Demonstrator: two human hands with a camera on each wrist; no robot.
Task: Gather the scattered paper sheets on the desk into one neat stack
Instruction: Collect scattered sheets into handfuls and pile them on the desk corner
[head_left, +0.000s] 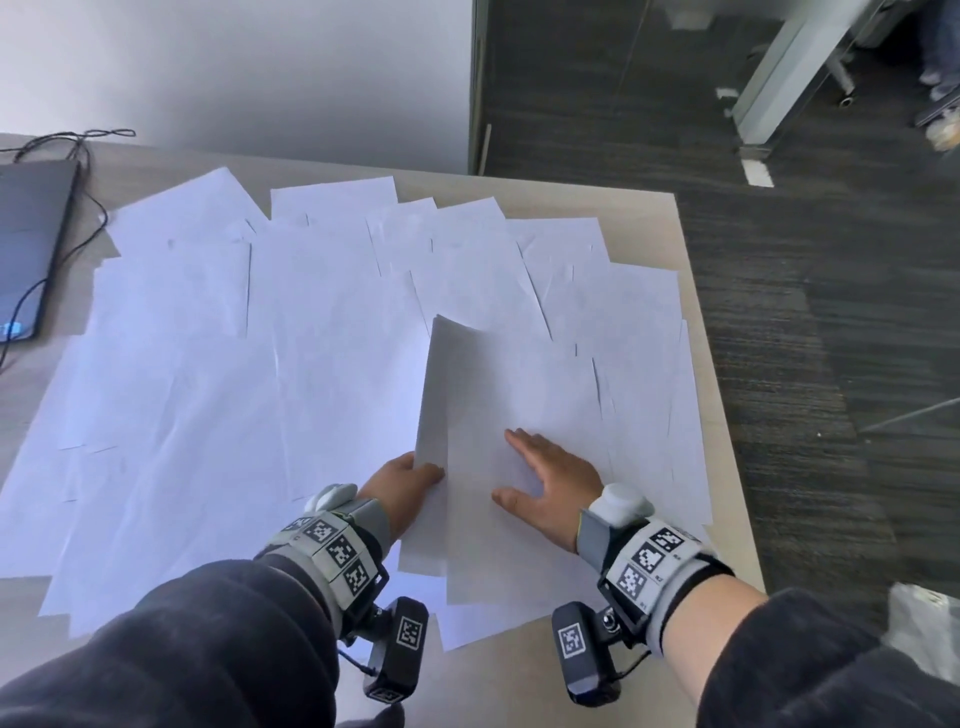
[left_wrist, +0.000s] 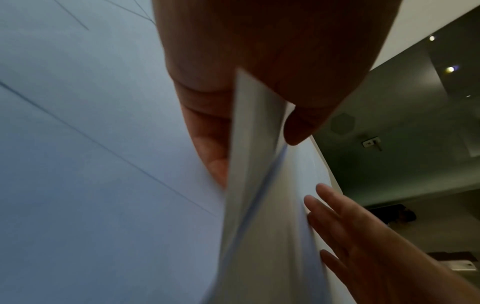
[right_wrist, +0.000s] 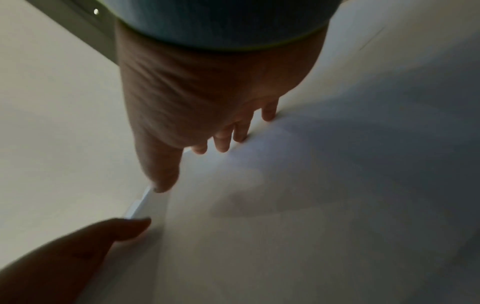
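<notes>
Several white paper sheets (head_left: 208, 364) lie fanned and overlapping across the light wooden desk (head_left: 519, 675). Near the front, a small bundle of sheets (head_left: 483, 405) has its left edge lifted. My left hand (head_left: 421, 470) pinches that edge between thumb and fingers; the left wrist view shows the pinch (left_wrist: 254, 144) on a few layered sheets (left_wrist: 249, 195). My right hand (head_left: 550, 478) rests flat on top of the bundle with fingers straight and spread, also visible as the right hand (right_wrist: 207, 115) pressing the paper (right_wrist: 311, 205).
A dark laptop (head_left: 26, 234) with a black cable (head_left: 78, 150) sits at the desk's far left. The desk's right edge (head_left: 696, 332) drops to dark carpet. Some sheets overhang that edge. A clear plastic bag (head_left: 924, 623) shows at the lower right.
</notes>
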